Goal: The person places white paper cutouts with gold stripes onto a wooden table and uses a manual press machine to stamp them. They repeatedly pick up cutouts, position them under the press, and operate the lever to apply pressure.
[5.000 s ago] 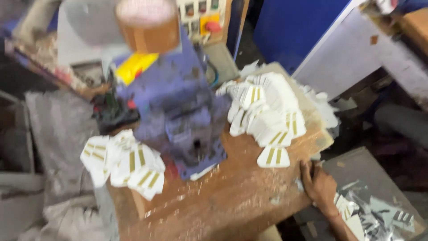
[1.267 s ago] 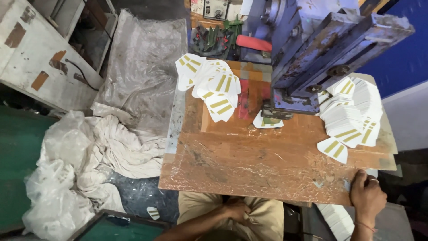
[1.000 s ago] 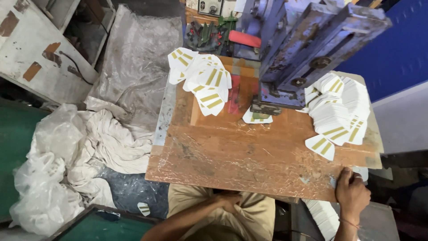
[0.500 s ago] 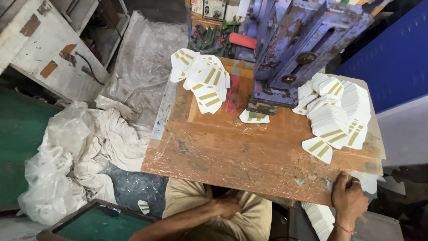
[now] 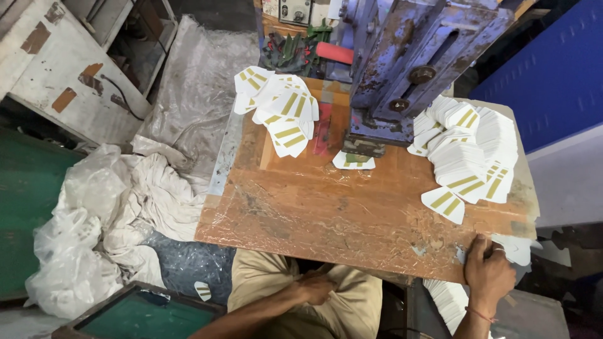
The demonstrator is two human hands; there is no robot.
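A: Right hand (image 5: pixel 488 276) sits at the counter's (image 5: pixel 352 216) near-right corner, about 5 o'clock from the press. Fingers (image 5: pixel 478 246) are curled over the edge, gripping the board itself, no card in them.

B: And the left?

A: Left hand (image 5: pixel 314 287) is down below the counter's near edge, at 6 o'clock, resting on the lap against the tan trousers (image 5: pixel 301 301). Fingers look loosely folded; whether they hold anything, cannot tell.

B: What has changed over the last seconds?

A: Mostly the view. Five seconds back the head pointed at the press from closer in; now it looks straight down over the whole board. The right hand has stayed at that same corner throughout. The piles have not visibly shifted.

B: Where are the cards?

A: One single die-cut card (image 5: pixel 353 161), white with gold stripes, lies at the foot of the blue press (image 5: pixel 408 69), touching its base. The left card pile (image 5: pixel 279 113) fans out at 10 o'clock from it. The right card pile (image 5: pixel 468 150), the bigger one, is at 3 o'clock, its nearest loose card just above the right hand.

B: So nothing in hand?

A: My reading: a pause, both hands off the cards. Crumpled plastic sheeting (image 5: pixel 107 213) lies on the floor at 9 o'clock.
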